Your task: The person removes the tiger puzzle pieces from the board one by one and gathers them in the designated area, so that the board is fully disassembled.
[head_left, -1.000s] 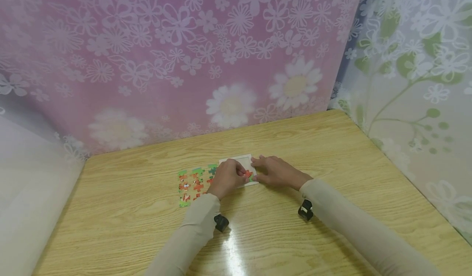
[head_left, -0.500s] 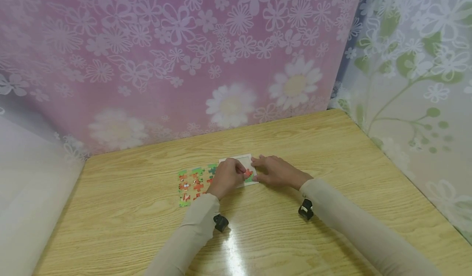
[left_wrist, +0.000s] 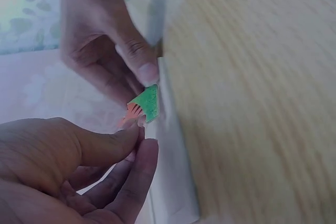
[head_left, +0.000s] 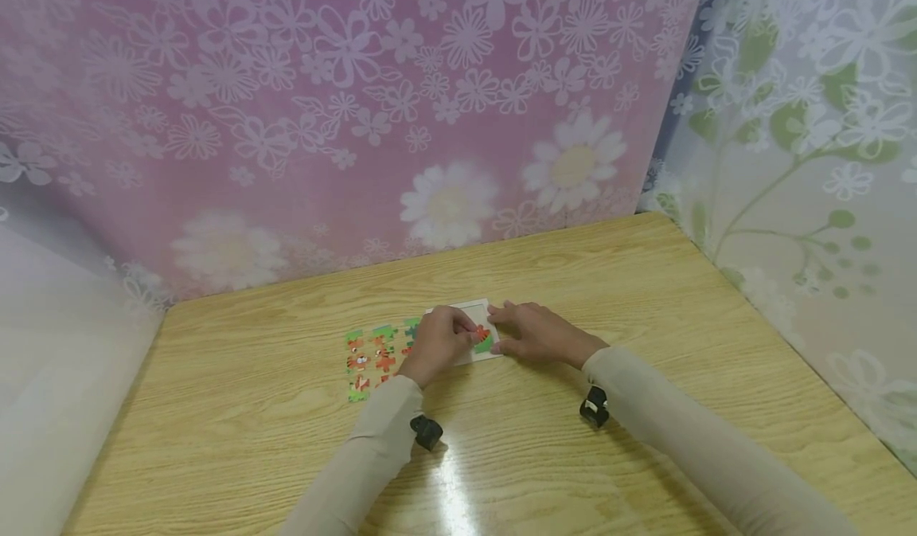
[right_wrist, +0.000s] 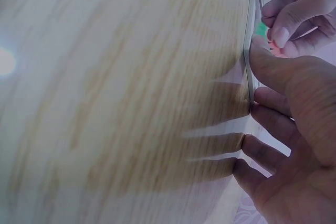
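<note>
My left hand pinches the orange edge of a green-and-orange jigsaw puzzle piece between thumb and finger. That piece lies in the near right corner of a white puzzle frame, whose left part is hidden under the hand in the head view. At the frame's right side, my right hand rests with its fingers spread and relaxed. Its thumb touches the rim near the corner, close to the green part of the piece.
Left of the frame, several loose puzzle pieces with parts of an orange animal lie in rows on the wooden table. My left hand and sleeve cover some of them. A pink flowered backdrop stands behind the table.
The left fingers have shifted slightly at the puzzle piece, and more of its green part shows in the corner. The right hand stays at the frame's edge.
</note>
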A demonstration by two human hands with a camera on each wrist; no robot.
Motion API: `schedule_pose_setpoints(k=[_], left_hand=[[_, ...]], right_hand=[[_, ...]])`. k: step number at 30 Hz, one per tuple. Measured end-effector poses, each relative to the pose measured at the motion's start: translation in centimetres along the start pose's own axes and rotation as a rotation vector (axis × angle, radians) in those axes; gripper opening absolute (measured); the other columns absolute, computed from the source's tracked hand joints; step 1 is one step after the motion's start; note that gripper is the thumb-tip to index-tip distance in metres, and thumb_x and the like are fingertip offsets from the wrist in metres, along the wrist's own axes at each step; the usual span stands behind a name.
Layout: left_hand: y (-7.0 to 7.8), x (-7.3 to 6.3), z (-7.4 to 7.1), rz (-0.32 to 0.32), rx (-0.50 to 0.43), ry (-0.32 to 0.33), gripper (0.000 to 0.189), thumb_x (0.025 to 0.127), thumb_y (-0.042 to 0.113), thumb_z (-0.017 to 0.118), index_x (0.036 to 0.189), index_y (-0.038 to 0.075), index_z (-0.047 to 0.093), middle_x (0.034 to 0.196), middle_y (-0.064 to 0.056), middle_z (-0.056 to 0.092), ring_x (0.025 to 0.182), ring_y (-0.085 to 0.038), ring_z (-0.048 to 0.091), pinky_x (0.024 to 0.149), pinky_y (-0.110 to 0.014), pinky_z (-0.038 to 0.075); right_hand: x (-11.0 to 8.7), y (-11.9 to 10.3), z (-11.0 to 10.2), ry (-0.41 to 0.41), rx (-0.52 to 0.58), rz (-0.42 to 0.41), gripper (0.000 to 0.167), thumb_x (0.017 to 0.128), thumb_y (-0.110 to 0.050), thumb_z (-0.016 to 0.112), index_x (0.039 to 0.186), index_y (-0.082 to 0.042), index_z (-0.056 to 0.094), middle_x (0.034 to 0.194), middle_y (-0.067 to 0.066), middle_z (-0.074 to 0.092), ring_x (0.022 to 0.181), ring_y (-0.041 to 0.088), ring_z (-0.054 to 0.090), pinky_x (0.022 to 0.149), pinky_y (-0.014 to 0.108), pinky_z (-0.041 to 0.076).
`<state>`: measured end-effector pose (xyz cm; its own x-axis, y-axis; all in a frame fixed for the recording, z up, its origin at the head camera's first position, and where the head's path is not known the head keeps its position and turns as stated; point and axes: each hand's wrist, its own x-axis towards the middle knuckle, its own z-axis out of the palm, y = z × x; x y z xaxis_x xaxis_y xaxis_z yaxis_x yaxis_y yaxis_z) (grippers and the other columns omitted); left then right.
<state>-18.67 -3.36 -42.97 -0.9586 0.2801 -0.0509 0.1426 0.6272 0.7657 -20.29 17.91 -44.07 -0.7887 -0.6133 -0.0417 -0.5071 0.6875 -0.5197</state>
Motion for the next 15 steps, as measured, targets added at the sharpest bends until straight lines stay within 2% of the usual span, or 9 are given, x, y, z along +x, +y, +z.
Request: schedule_pose_setpoints(k=[4,12,15], left_hand=[[-0.2,0.0,-0.5,0.005,0.011,0.015,0.004,0.094,0.008,0.073,0.093,0.007,0.077,0.082,0.001,0.071,0.077,-0.013,0.064,0.074,-0.034,0.054],[-0.5,-0.8,-2.0,-0.039,-0.014,0.028,0.005,0.095,0.012,0.074,0.092,0.011,0.076,0.084,-0.002,0.071,0.074,-0.015,0.062,0.065,-0.031,0.05],[-0.8,-1.1,-2.6,-0.032,-0.016,0.035,0.005,0.095,0.012,0.074,0.091,0.01,0.076,0.084,-0.003,0.071,0.072,-0.016,0.062,0.063,-0.032,0.05]], right_hand=[[0.0,0.0,0.0,0.002,-0.005,-0.013,0.054,0.096,-0.031,0.072,0.138,0.002,0.06,0.151,0.016,0.047,0.141,0.045,0.038,0.111,0.057,0.036],[0.1,-0.1,0.0,-0.005,-0.022,0.001,0.054,0.096,-0.029,0.072,0.138,0.002,0.06,0.151,0.016,0.046,0.141,0.045,0.038,0.113,0.057,0.034],[0.1,-0.2,-0.1,-0.008,-0.029,0.004,0.055,0.096,-0.03,0.072,0.138,0.002,0.059,0.151,0.016,0.046,0.142,0.045,0.038,0.113,0.057,0.033]])
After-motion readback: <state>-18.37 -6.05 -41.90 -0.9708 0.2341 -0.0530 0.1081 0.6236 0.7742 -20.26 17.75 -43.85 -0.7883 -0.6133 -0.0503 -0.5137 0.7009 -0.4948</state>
